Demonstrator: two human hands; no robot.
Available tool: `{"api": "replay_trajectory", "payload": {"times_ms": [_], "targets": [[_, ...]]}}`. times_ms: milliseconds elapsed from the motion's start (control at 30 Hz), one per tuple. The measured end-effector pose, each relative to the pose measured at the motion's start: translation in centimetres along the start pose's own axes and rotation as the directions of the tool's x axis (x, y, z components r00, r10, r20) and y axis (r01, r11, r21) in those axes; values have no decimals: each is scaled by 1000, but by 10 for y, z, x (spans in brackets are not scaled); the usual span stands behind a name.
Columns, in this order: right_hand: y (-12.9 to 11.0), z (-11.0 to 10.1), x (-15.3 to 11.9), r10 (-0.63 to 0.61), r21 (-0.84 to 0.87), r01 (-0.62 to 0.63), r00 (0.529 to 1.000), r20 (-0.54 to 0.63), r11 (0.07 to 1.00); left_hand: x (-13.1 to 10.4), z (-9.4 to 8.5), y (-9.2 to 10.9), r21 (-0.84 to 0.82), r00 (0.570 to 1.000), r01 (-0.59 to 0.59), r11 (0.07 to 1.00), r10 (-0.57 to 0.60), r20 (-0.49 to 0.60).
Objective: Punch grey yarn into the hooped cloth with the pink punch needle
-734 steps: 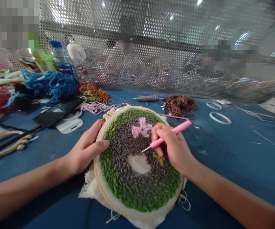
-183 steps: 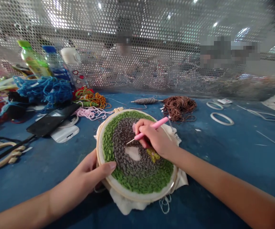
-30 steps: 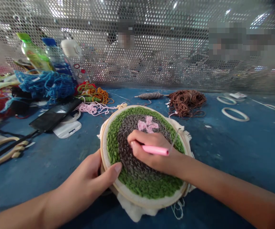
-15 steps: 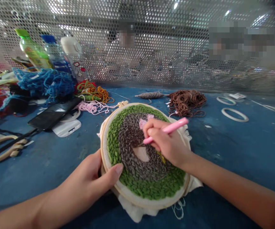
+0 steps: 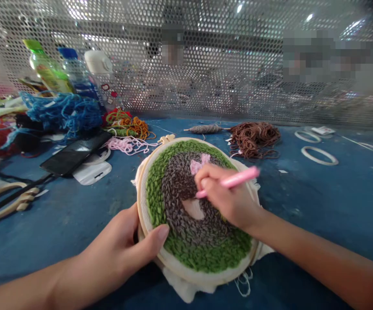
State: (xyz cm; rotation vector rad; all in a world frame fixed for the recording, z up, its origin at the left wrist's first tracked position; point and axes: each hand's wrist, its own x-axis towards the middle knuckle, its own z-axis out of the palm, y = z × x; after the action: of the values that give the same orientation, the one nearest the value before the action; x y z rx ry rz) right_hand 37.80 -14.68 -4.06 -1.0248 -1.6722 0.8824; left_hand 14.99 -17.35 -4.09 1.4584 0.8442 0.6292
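Yarn piles (image 5: 63, 113) and phone (image 5: 73, 153) crowd left; blue table (image 5: 318, 202) right lies open.

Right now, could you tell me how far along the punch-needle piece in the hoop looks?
Nearly finished. Done: the green outer ring, most of the grey-brown field and a pink bow. In hand: the right hand works the pink punch needle at the edge of the last bare cloth patch, while the left hand grips the hoop. Left: filling that patch.
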Motion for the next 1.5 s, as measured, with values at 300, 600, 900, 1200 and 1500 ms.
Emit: {"api": "replay_trajectory", "payload": {"times_ms": [300,600,900,1200,1500], "targets": [[10,-6,6,175,346,-98,964,-199,933,-3,6,3,-96,998,-11,995,4,-66],[3,-3,2,72,92,-76,996,43,993,-5,5,2,-90,994,38,995,-47,-100],[2,-5,3,33,32,-34,999,42,999,-5,1,1,-70,1000,4,998,-5,-12],[11,-11,12,220,350,-149,961,-171,925,-7,2,-1,-79,996,57,995,-62,-57],[0,-6,3,42,-88,-26,981,190,996,-6,4,4,-102,992,81,991,-90,-86]]}}
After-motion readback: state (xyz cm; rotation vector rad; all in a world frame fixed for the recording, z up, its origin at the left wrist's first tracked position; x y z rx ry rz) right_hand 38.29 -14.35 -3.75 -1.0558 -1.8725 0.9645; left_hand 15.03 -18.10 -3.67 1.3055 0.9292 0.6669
